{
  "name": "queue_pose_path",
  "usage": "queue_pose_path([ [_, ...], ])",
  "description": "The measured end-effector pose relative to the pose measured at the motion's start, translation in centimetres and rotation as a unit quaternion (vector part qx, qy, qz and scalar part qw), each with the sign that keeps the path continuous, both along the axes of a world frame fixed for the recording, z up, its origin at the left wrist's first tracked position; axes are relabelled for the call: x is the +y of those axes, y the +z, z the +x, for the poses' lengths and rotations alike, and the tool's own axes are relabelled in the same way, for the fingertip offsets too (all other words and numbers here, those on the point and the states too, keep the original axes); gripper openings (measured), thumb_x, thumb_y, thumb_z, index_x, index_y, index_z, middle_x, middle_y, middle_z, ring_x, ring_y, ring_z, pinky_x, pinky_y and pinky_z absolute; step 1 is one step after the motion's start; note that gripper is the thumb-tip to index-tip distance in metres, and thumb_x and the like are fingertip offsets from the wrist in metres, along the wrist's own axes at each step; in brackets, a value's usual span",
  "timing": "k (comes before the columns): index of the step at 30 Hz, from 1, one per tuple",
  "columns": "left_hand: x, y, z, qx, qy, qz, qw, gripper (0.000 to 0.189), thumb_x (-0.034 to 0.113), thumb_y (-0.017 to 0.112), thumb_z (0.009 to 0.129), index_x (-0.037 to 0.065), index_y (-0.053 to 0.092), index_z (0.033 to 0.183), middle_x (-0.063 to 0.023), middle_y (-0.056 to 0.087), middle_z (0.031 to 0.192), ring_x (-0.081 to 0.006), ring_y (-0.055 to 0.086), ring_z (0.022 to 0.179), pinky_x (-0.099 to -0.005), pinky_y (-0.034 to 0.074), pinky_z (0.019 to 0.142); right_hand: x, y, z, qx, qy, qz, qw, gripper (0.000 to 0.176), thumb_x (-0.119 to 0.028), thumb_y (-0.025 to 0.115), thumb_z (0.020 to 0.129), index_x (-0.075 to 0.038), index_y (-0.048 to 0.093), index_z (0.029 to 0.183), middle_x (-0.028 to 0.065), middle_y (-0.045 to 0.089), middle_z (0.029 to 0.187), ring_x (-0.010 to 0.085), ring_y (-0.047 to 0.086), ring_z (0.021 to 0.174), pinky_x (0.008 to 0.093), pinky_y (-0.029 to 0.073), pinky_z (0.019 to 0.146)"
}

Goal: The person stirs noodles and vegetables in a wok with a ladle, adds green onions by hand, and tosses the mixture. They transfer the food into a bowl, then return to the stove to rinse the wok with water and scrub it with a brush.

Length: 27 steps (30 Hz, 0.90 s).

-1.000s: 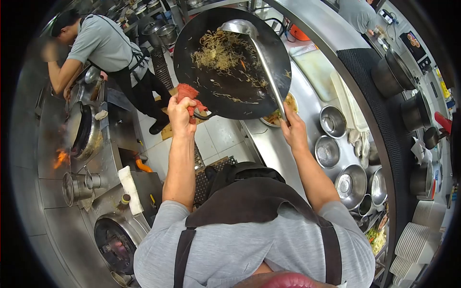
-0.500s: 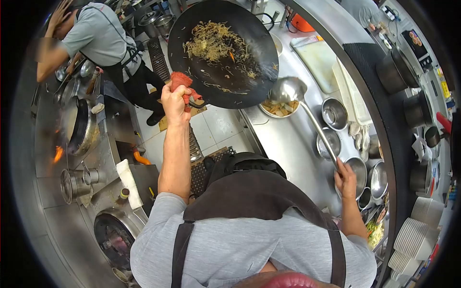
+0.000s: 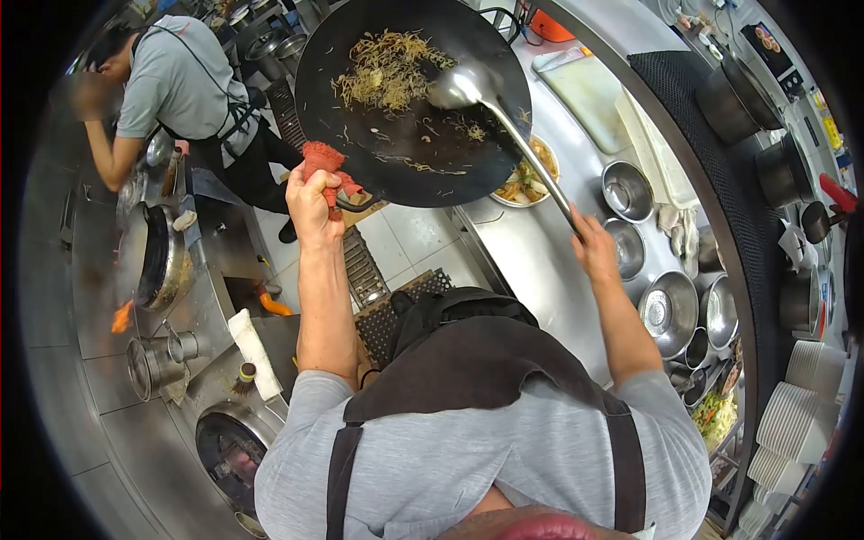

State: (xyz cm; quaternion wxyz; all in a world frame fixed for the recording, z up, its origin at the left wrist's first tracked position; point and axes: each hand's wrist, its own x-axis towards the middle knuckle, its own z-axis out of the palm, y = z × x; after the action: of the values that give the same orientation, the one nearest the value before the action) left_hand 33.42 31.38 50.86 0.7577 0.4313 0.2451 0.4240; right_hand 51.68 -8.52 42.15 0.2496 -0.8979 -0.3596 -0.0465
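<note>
My left hand (image 3: 312,200) is closed around a red cloth (image 3: 322,162) at the near handle of a large black wok (image 3: 423,175). The wok is held up and tilted, showing its inside. Fried noodles (image 3: 382,67) lie in its upper left part, with loose strands scattered below. My right hand (image 3: 596,243) grips the long handle of a metal ladle (image 3: 463,87), whose bowl is over the wok beside the noodles. A bowl of food (image 3: 533,175) stands on the counter, partly hidden by the wok and the ladle's handle.
Several metal bowls (image 3: 627,191) stand along the steel counter (image 3: 540,270) at right. A cutting board (image 3: 585,99) lies behind them. At left another person (image 3: 184,85) bends near a second wok (image 3: 153,256), with flame (image 3: 122,317) beside it. White dishes (image 3: 792,423) are stacked at lower right.
The ladle has moved left and up, from above the bowl of food to inside the wok's outline. My right hand has moved up and left with it. The other person has shifted slightly.
</note>
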Motion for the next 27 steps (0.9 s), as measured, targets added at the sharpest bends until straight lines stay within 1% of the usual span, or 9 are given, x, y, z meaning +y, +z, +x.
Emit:
queue_pose_path([
  [4,1.1,-0.8,0.8,-0.005,0.003,0.012,1.000,0.030,-0.009,0.052,0.065,-0.007,0.050,0.095,-0.0123,0.057,0.083,-0.0199,0.058,0.062,-0.0331,0.056,0.055,-11.4,1.7,-3.2,-0.022,-0.018,-0.069,0.997,0.060,0.002,0.062,0.071,-0.018,0.055,0.128,0.0114,0.056,0.084,0.0298,0.059,0.075,0.0397,0.048,0.066],
  [8,0.8,-0.2,1.6,0.018,0.025,0.054,0.998,0.039,-0.011,0.052,0.066,-0.009,0.050,0.104,-0.0132,0.058,0.086,-0.0200,0.059,0.064,-0.0325,0.055,0.056,-16.5,5.5,-6.3,-0.051,-0.037,-0.114,0.991,0.061,0.004,0.062,0.071,-0.015,0.056,0.128,0.0110,0.056,0.081,0.0282,0.058,0.069,0.0374,0.048,0.063],
  [11,0.5,0.0,1.5,0.021,0.040,0.058,0.997,0.038,-0.011,0.053,0.065,-0.008,0.051,0.103,-0.0128,0.059,0.087,-0.0200,0.061,0.067,-0.0300,0.053,0.058,-16.8,5.2,-7.7,-0.019,-0.070,-0.051,0.996,0.059,0.006,0.061,0.071,-0.012,0.056,0.127,0.0105,0.055,0.078,0.0262,0.057,0.065,0.0355,0.047,0.061],
  [15,0.2,0.9,0.8,0.027,0.041,0.054,0.997,0.036,-0.010,0.053,0.065,-0.008,0.051,0.101,-0.0125,0.058,0.086,-0.0202,0.061,0.066,-0.0299,0.053,0.059,-13.1,4.0,-8.4,0.042,-0.107,0.017,0.993,0.058,0.006,0.060,0.073,-0.011,0.054,0.129,0.0115,0.053,0.077,0.0238,0.055,0.063,0.0348,0.046,0.060],
  [19,0.3,0.7,-0.4,0.037,0.041,0.035,0.998,0.036,-0.010,0.053,0.065,-0.008,0.051,0.101,-0.0127,0.058,0.086,-0.0206,0.061,0.065,-0.0302,0.053,0.059,-10.5,1.9,-7.4,0.069,-0.096,0.032,0.992,0.059,0.002,0.061,0.076,-0.014,0.052,0.131,0.0131,0.054,0.078,0.0260,0.054,0.062,0.0359,0.046,0.060],
  [21,0.4,0.6,-0.9,0.003,0.023,0.034,0.999,0.045,-0.012,0.053,0.064,-0.010,0.046,0.109,-0.0164,0.058,0.089,-0.0213,0.061,0.065,-0.0325,0.055,0.055,-11.2,1.8,-6.8,0.064,-0.081,0.020,0.995,0.059,0.001,0.061,0.076,-0.014,0.052,0.132,0.0134,0.054,0.078,0.0263,0.054,0.062,0.0362,0.046,0.061],
  [24,-0.5,0.9,-1.4,0.024,0.053,0.057,0.997,0.046,-0.012,0.053,0.064,-0.010,0.047,0.110,-0.0164,0.058,0.089,-0.0214,0.061,0.066,-0.0327,0.055,0.055,-12.1,2.6,-6.7,0.041,-0.067,0.002,0.997,0.058,0.000,0.062,0.076,-0.013,0.052,0.132,0.0135,0.055,0.078,0.0261,0.054,0.061,0.0366,0.046,0.060],
  [26,-0.6,0.8,-2.4,0.032,0.051,0.050,0.997,0.046,-0.011,0.053,0.064,-0.009,0.047,0.110,-0.0160,0.058,0.090,-0.0216,0.061,0.066,-0.0330,0.055,0.056,-11.9,3.3,-7.2,0.065,-0.081,0.027,0.994,0.057,0.000,0.062,0.076,-0.011,0.053,0.131,0.0135,0.055,0.077,0.0252,0.055,0.061,0.0357,0.046,0.060],
  [27,-0.6,0.6,-2.9,0.037,0.044,0.043,0.997,0.047,-0.011,0.054,0.063,-0.008,0.048,0.110,-0.0156,0.058,0.090,-0.0219,0.061,0.066,-0.0333,0.054,0.056,-11.1,3.4,-7.5,0.057,-0.068,0.040,0.995,0.055,0.000,0.063,0.076,-0.008,0.053,0.130,0.0104,0.059,0.078,0.0200,0.054,0.058,0.0329,0.046,0.059],
])
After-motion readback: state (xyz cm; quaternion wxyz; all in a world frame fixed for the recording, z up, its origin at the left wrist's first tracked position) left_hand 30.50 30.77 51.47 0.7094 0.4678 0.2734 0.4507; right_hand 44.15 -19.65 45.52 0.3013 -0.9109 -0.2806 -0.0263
